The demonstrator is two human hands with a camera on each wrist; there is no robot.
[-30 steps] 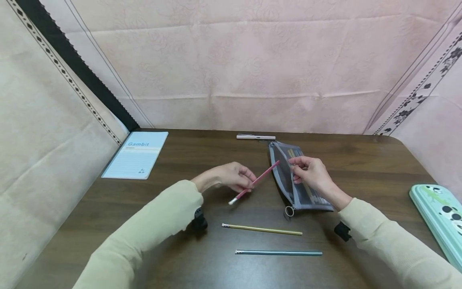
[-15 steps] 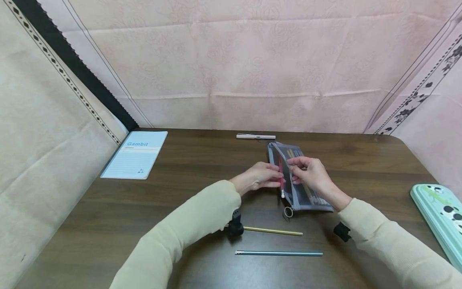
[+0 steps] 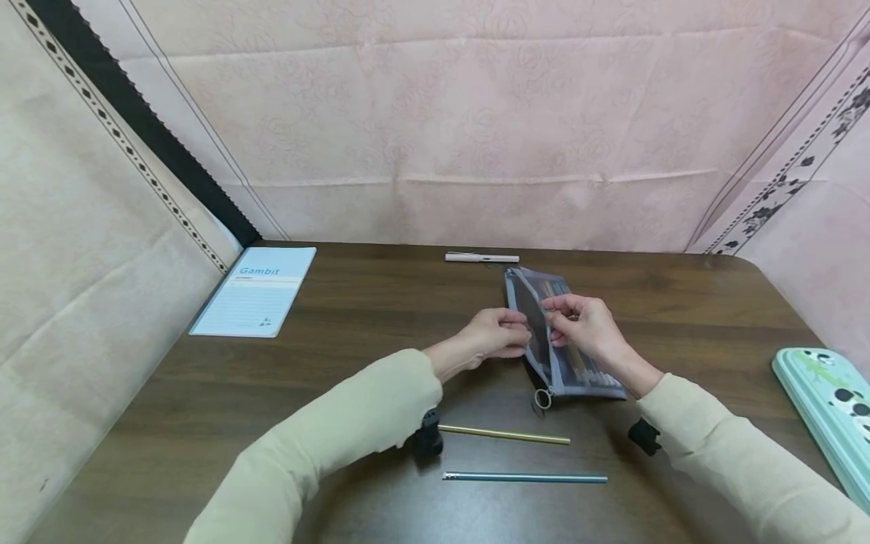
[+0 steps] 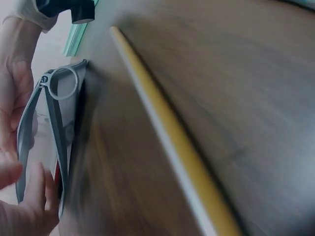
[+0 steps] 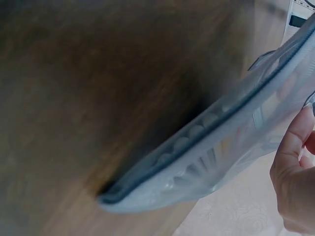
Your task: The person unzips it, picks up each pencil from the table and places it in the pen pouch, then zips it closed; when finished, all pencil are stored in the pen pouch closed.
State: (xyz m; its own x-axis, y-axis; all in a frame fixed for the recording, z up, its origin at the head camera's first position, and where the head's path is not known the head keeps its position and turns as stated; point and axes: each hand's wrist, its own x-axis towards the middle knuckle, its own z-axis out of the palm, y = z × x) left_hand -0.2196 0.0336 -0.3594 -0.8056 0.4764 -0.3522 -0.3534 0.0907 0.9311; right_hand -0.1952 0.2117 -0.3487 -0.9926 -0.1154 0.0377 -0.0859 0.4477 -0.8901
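A grey mesh zip pencil pouch [image 3: 587, 378] lies on the table with its mouth spread apart and pencils showing through the mesh. My right hand [image 3: 581, 325] pinches the right rim of that mouth. At the left rim is my left hand [image 3: 492, 335], its fingers at the opening; in the left wrist view a gap shows between thumb and fingers [image 4: 37, 189]. A sliver of the red pencil [image 4: 57, 177] shows inside the pouch there, the rest hidden. Nearer me lie a gold pencil [image 3: 510, 434], its left end behind my left wrist, and a blue pencil [image 3: 526, 477].
A white pen [image 3: 481, 258] lies at the table's far edge, just beyond the pouch. To the left is a light blue notebook [image 3: 254, 293], and a mint green case [image 3: 825, 408] with panda pictures sits at the right. Cloth [image 3: 435, 136] hangs behind the table.
My left hand carried the red pencil rightward to the pouch and let it go inside, then drew back slightly. The right hand has kept its pinch on the rim.
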